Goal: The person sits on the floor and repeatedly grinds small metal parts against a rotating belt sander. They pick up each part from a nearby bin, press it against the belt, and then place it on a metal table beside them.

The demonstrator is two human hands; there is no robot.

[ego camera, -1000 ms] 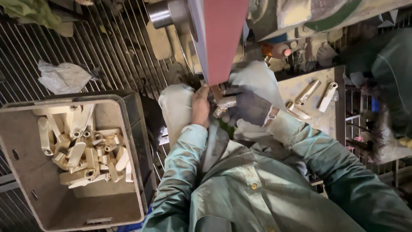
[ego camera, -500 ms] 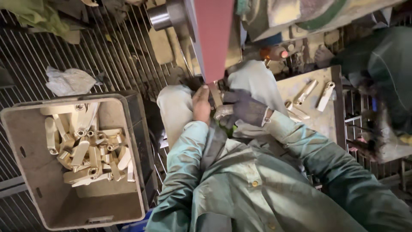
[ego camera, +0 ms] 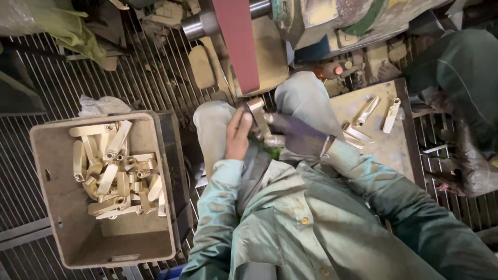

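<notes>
My bare left hand (ego camera: 237,136) and my dark-gloved right hand (ego camera: 296,136) together hold a brass handle-shaped part (ego camera: 258,117) just below the lower end of a red sanding belt (ego camera: 237,44). The part sits above my knees, a short way off the belt. The left thumb presses its left side; the gloved fingers wrap its lower end, which is partly hidden.
A grey crate (ego camera: 62,228) with several brass parts (ego camera: 115,168) stands at my left on a metal grate floor (ego camera: 155,78). A dusty tray (ego camera: 386,150) at my right carries a few finished parts (ego camera: 367,110). Another person in dark green (ego camera: 467,93) is at far right.
The brass part and both hands have come down and away from the belt. The view has shifted, so the crate and belt sit lower in frame.
</notes>
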